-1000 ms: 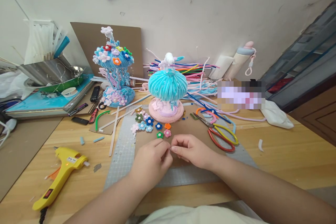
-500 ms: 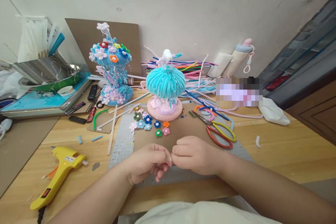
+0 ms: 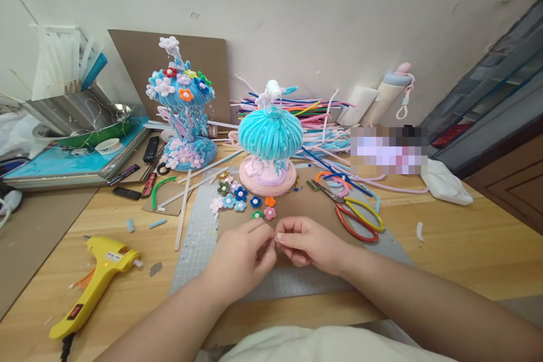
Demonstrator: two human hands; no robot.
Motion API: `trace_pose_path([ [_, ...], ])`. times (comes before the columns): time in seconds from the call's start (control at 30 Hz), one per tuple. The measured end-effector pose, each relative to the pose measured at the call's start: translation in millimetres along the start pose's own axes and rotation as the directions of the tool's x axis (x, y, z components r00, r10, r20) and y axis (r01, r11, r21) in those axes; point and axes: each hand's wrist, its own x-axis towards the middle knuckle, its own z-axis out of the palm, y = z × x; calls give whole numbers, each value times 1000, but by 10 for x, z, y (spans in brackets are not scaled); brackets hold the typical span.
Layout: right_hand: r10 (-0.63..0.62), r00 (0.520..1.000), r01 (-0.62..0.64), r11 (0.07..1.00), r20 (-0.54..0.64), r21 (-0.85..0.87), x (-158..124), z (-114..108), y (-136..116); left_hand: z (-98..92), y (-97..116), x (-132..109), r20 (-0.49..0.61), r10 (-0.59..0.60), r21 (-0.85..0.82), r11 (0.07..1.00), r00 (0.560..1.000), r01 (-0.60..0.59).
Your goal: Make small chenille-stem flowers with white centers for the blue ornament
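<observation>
My left hand [image 3: 242, 257] and my right hand [image 3: 311, 243] meet fingertip to fingertip over the brown board [image 3: 339, 226]. Both are pinched around something small and whitish, mostly hidden by the fingers. Just beyond them lie several small fuzzy flowers, among them a pink one [image 3: 270, 212], an orange one [image 3: 270, 202] and a dark blue one [image 3: 240, 193]. Behind these stands a turquoise domed pipe-cleaner piece [image 3: 270, 134] on a round pink base [image 3: 267, 180]. Scissors [image 3: 358, 215] with red and yellow handles lie right of my right hand.
A yellow glue gun [image 3: 99, 277] rests at the left. A taller blue flowered piece [image 3: 181, 90] stands at the back left. Pipe cleaners [image 3: 326, 141] are heaped by the wall. A metal pot [image 3: 70, 113] sits far left, a white pouch [image 3: 447, 182] at the right.
My left hand has turned so its back shows more and its fingers curl inward. My right hand has rolled, showing thumb and curled lower fingers. The view has shifted slightly.
</observation>
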Motion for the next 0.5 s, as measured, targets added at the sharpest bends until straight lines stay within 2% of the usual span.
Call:
trace_pose_path([
  [0.07,-16,1000,16,1000,11,-3,2,-15,4,12,1,10,4,-32,-38,999,999,32],
  [0.17,-59,998,62,993,26,-99,3,-33,-6,29,17,26,15,-99,-142,985,995,100],
  [0.23,-104,994,110,968,38,-225,-2,-31,-26,40,29,34,16,-160,-214,964,987,160],
  [0.3,-183,982,190,899,55,-393,-13,-20,-53,50,37,40,27,-235,-293,928,972,232],
  [0.4,-354,924,357,670,143,-650,-38,-17,-89,65,33,50,92,-323,-436,838,942,329],
  [0.5,-458,811,529,304,365,-793,-66,-57,-110,78,15,61,253,-369,-594,670,894,445],
])
